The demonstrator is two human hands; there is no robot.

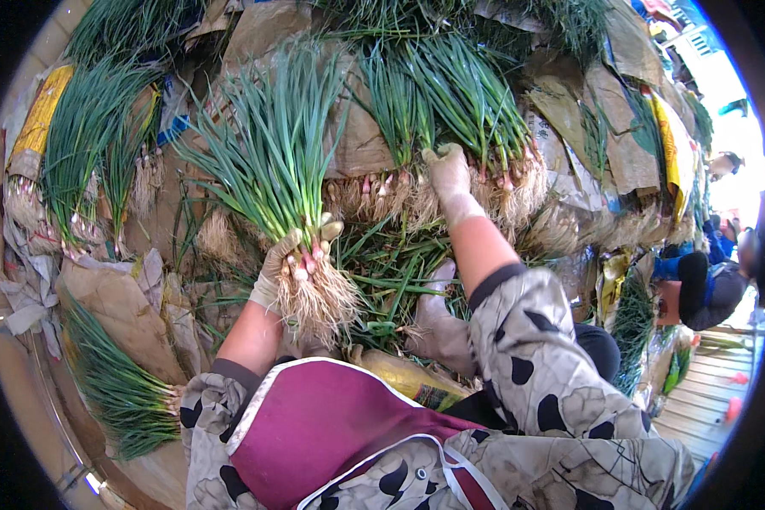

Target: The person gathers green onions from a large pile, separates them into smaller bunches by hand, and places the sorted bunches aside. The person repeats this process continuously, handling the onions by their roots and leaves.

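My left hand, in a pale glove, is wrapped around a thick bunch of spring onions. The leaves fan upward from the fist, while pinkish bulbs and tangled pale roots hang below it. In a similar glove, my right hand reaches to the bases of more spring onions lying on brown sacking. Its fingers are curled against the stems, and whether they hold any is hidden. A row of bulbs and roots lies between the two hands.
Loose leaves litter the ground around my foot. Further bunches lie at left and lower left, among brown sacks. A yellow sack is close to my lap. Another person sits at right.
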